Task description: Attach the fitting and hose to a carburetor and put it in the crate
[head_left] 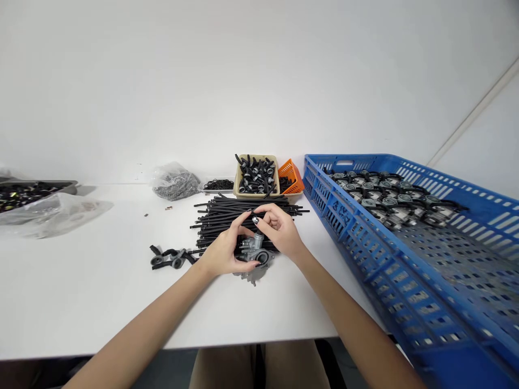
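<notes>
Your left hand (225, 252) grips the grey, round-bored carburetor (258, 252); right hand (285, 233) half-curled, contents unclear. Blue crate (377, 260), 3 o'clock: illegible handwriting (340, 213).

A silver-grey metal casting (255, 252) sits in the left hand (229, 249), round opening (263, 258) showing.

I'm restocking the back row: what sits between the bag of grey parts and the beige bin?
In the head view, a small shallow tray of thin black parts sits between the bag and the bin.
</notes>
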A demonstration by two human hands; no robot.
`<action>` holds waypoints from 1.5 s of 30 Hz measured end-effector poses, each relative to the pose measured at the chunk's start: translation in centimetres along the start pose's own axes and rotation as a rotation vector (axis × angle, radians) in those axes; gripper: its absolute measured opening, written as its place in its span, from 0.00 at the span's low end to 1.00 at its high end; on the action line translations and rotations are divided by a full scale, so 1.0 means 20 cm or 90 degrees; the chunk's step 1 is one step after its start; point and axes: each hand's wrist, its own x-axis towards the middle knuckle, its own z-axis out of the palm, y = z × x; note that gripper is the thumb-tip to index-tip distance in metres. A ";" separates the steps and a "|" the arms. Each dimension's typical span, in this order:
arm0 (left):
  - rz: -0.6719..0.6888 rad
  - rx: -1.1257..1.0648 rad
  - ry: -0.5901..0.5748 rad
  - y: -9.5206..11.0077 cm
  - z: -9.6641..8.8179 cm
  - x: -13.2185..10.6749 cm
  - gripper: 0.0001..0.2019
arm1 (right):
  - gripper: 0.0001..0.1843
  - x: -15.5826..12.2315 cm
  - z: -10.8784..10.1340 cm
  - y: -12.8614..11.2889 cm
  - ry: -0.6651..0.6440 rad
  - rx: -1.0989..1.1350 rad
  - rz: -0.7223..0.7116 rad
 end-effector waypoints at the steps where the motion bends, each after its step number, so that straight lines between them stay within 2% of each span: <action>1: 0.011 0.000 -0.002 0.00 0.00 0.00 0.53 | 0.11 0.00 0.00 0.01 -0.002 -0.010 0.002; 5: 0.040 -0.017 -0.005 0.02 0.00 0.00 0.54 | 0.11 0.01 0.02 0.03 -0.023 -0.015 0.023; 14: 0.003 -0.033 0.001 0.02 0.01 0.00 0.54 | 0.11 0.04 -0.01 0.03 -0.014 -0.001 0.088; 21: -0.054 -0.046 -0.005 0.00 0.01 0.00 0.52 | 0.25 0.02 -0.06 0.02 0.108 -0.237 0.005; 24: -0.078 -0.054 0.002 -0.02 0.02 0.00 0.51 | 0.26 0.01 -0.05 0.00 0.132 -0.280 -0.048; 27: -0.089 -0.058 0.012 -0.02 0.02 0.00 0.50 | 0.23 -0.01 -0.04 -0.02 0.096 -0.239 -0.067; 34: -0.074 -0.048 0.019 -0.03 0.02 -0.01 0.50 | 0.15 -0.02 -0.03 0.00 -0.051 -0.065 -0.018; 41: -0.066 -0.046 0.013 -0.03 0.02 -0.01 0.51 | 0.12 0.01 -0.08 0.01 -0.081 -0.039 0.021; 43: -0.054 -0.052 0.011 -0.02 0.02 -0.01 0.51 | 0.09 0.03 -0.12 0.01 -0.147 -0.029 0.040; 45: -0.049 -0.054 0.009 -0.01 0.01 -0.01 0.52 | 0.11 0.04 -0.15 0.02 -0.244 -0.024 0.053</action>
